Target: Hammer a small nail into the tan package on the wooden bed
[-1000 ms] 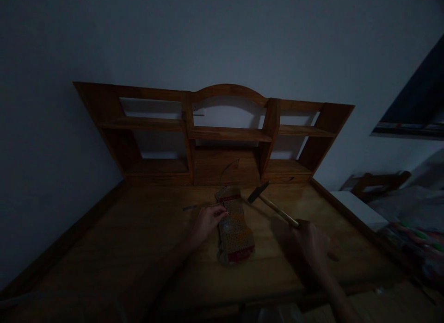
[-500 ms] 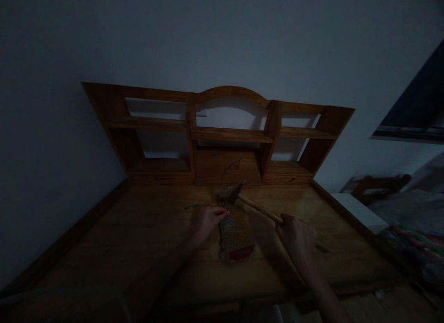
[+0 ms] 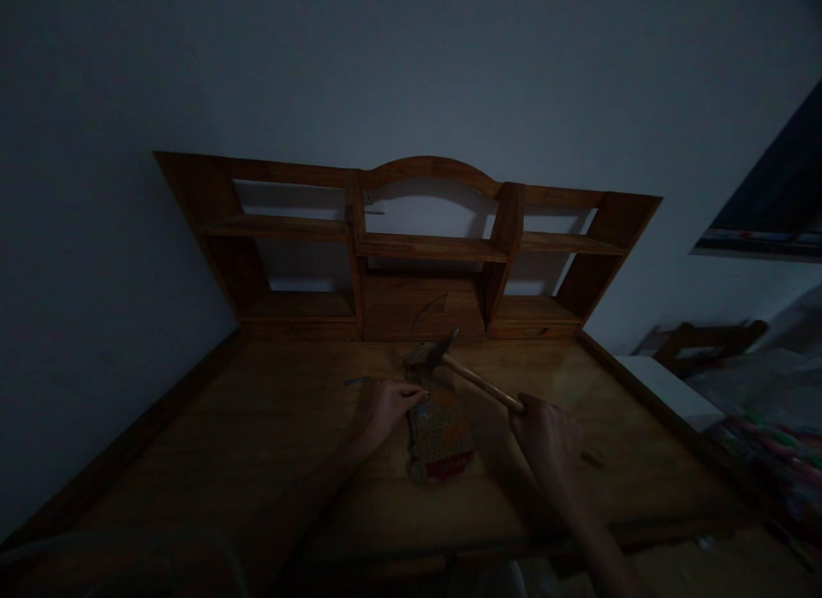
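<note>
A hammer (image 3: 481, 382) with a pale wooden handle is gripped in my right hand (image 3: 545, 431), its dark head above the far end of a patterned piece (image 3: 442, 431) with a red near edge. My left hand (image 3: 390, 408) is at the left side of that piece, thumb and fingertips pinched together; what they hold is too small and dark to make out. A small thin dark object (image 3: 356, 380) lies on the wooden desk (image 3: 276, 427), left of the hammer head.
A wooden shelf unit (image 3: 430, 248) stands at the back of the desk against the wall. To the right are a white surface (image 3: 668, 388), a wooden chair back (image 3: 712, 341) and a pile of colourful items (image 3: 777, 452).
The view has shifted very slightly. Both hands keep nearly the same place, and the hammer head still hangs over the far end of the patterned piece.
</note>
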The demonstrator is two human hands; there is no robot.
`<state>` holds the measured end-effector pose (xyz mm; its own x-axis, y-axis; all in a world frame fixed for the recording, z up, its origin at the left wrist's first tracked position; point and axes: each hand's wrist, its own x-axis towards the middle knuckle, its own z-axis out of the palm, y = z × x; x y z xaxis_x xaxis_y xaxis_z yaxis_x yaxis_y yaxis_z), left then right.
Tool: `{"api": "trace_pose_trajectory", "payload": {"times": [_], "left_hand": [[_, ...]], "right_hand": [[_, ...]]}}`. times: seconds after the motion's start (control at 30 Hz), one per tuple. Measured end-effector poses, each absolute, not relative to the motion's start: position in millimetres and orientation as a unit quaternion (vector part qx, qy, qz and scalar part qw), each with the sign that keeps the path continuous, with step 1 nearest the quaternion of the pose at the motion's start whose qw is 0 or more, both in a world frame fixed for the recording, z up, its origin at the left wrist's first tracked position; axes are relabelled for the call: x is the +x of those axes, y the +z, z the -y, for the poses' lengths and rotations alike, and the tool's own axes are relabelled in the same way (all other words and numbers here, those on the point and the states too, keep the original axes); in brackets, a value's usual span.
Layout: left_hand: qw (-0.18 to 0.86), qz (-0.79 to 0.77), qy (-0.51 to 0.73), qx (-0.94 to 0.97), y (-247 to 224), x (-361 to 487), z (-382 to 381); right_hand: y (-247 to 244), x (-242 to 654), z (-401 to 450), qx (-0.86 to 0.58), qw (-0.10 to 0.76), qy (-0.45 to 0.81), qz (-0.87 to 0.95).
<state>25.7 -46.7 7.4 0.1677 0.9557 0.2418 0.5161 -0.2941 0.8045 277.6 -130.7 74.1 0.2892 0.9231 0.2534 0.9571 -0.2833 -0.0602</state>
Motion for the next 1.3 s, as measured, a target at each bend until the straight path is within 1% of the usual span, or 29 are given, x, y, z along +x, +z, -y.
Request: {"api": "trace_pose_trajectory", "payload": {"times": [0.13, 0.2, 0.33, 0.5, 0.6, 0.83, 0.97, 1.13, 1.3], "left_hand": [[0.280, -0.511, 0.381, 0.718, 4.2, 24.1, 44.4], [0.272, -0.510, 0.380, 0.723, 2.5, 23.7, 43.4], [0.282, -0.504, 0.389, 0.717, -1.9, 24.3, 41.9], [0.316, -0.501, 0.400, 0.699, -7.6, 24.0, 37.9], [0.308, -0.501, 0.402, 0.702, -7.1, 19.6, 34.7], [0.246, -0.475, 0.438, 0.722, -2.2, 13.9, 28.0], [0.213, -0.453, 0.434, 0.749, -3.3, 20.4, 25.8], [0.204, -0.445, 0.433, 0.757, -2.7, 23.4, 26.6], [0.217, -0.456, 0.422, 0.753, -3.0, 22.5, 24.8]], "right_hand": [[67.8, 278.8, 134.2, -0.784, 0.064, -0.077, 0.612], [65.4, 279.1, 136.1, -0.779, 0.067, -0.080, 0.618], [63.8, 279.6, 132.7, -0.787, 0.106, -0.084, 0.601], [65.8, 279.2, 122.5, -0.803, 0.175, -0.026, 0.569], [68.1, 279.7, 120.0, -0.808, 0.194, -0.020, 0.556], [68.8, 280.9, 118.4, -0.805, 0.180, -0.063, 0.562], [68.9, 278.2, 117.1, -0.800, 0.174, -0.071, 0.569], [66.7, 277.1, 114.0, -0.800, 0.161, -0.073, 0.573], [59.2, 276.8, 116.1, -0.780, 0.108, -0.085, 0.610]]}}
